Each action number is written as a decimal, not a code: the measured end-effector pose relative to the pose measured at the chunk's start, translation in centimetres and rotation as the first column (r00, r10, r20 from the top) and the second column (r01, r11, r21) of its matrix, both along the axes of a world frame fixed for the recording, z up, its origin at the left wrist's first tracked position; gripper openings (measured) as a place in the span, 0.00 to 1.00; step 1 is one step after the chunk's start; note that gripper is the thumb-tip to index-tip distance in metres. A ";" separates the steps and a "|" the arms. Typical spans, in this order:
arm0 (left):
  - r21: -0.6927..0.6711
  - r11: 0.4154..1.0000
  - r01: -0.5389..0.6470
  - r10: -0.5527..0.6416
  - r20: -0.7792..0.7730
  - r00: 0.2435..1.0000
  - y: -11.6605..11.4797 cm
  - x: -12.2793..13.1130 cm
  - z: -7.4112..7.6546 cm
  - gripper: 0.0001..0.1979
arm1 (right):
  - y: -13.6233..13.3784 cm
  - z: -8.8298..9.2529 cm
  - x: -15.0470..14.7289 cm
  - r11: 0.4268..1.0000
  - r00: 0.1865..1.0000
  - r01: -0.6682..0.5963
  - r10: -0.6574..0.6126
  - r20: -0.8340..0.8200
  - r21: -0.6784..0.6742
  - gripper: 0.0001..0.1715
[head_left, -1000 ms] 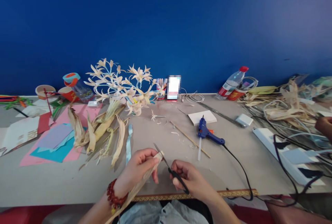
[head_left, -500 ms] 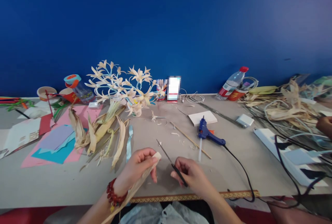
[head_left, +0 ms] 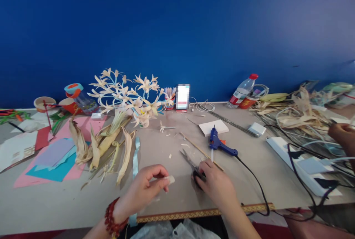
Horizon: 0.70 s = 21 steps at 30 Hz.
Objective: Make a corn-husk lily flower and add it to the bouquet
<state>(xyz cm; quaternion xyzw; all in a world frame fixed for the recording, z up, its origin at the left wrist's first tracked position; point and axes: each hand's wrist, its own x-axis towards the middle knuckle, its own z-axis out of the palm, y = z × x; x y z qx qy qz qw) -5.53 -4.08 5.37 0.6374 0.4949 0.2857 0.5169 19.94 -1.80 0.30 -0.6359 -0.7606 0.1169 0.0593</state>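
Observation:
Near the front of the table, my left hand point(head_left: 154, 185) pinches a small pale piece of husk point(head_left: 170, 180) between thumb and fingers. My right hand point(head_left: 215, 180) has its fingers round the black handles of the scissors point(head_left: 191, 161), whose blades are slightly apart and point away to the left, low over the tabletop. Past the scissors are small pale scraps point(head_left: 170, 156) and a thin wooden stick point(head_left: 194, 144). A light blue ribbon point(head_left: 135, 161) runs along the table left of my left hand.
Dried husks point(head_left: 111, 139) and husk flowers point(head_left: 133, 98) stand at the left, beside coloured paper point(head_left: 52, 172). A blue glue gun point(head_left: 219, 143), power strip point(head_left: 299, 168) and bottle point(head_left: 241, 91) are at the right. Another person's hand point(head_left: 342, 135) is at the right edge.
The scissors have moved down to the table with their blades opened a little. The long husk strip along my left forearm is gone from view; a small piece stays in my left fingers.

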 end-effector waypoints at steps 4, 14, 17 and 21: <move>0.363 0.900 0.242 -0.100 -0.368 0.925 -0.1 0.0 1.6 0.13 | 0.2 2.1 -0.1 0.989 0.989 -0.114 0.105 -0.101 -0.096 0.04; 0.588 0.745 0.315 0.048 -0.519 0.853 0.1 1.2 1.2 0.18 | -1.5 2.7 -4.9 0.962 0.701 -0.248 0.097 -0.707 -0.114 0.12; 0.775 0.631 -0.037 0.343 -0.236 0.909 -0.8 0.1 0.5 0.11 | -1.6 0.5 -5.2 0.962 0.466 -0.163 -0.122 -0.876 -0.221 0.19; 0.564 0.697 -0.443 0.468 0.110 0.877 -2.3 0.1 -1.7 0.02 | -2.3 -0.6 -5.9 0.941 0.266 -0.126 -0.273 -0.924 -0.314 0.23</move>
